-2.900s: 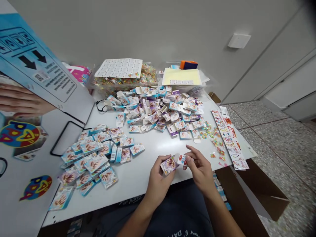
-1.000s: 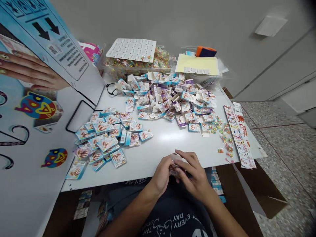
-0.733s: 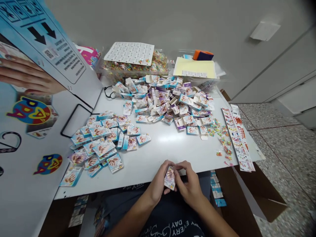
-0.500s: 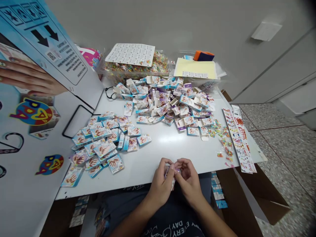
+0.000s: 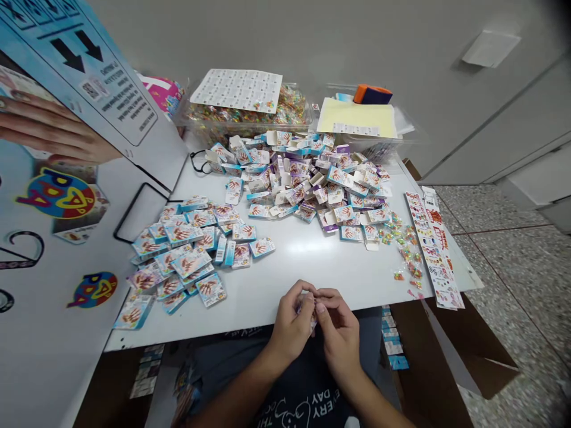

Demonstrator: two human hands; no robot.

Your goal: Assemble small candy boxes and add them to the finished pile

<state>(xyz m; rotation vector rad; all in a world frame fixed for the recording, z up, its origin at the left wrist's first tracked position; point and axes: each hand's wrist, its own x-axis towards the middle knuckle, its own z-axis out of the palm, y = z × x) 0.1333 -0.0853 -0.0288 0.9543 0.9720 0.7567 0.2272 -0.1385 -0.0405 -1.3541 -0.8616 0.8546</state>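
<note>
A small printed box point(image 5: 313, 323), mostly covered by fingers, is held at the table's front edge. My left hand point(image 5: 292, 321) is wrapped round it, thumb on top. My right hand point(image 5: 339, 330) meets it from the right, thumb and fingertips pressed at the box's upper end. To the left lies a pile of closed small boxes point(image 5: 190, 261), blue and white with hand pictures. A larger heap of small boxes point(image 5: 297, 178), many with open flaps, spreads over the back of the table. Small colourful packets point(image 5: 408, 252) lie to the right of that heap.
Clear tubs point(image 5: 250, 126) of colourful packets stand at the back under a label sheet point(image 5: 236, 89). A yellow sheet point(image 5: 357, 116) covers another tub. Sticker strips point(image 5: 435, 249) lie at the right edge. A large printed panel point(image 5: 66, 238) stands left; cardboard cartons point(image 5: 423, 356) sit below.
The view has shifted slightly. Both hands remain together at the box; the right fingers have closed in nearer the left ones, and less of the box shows.
</note>
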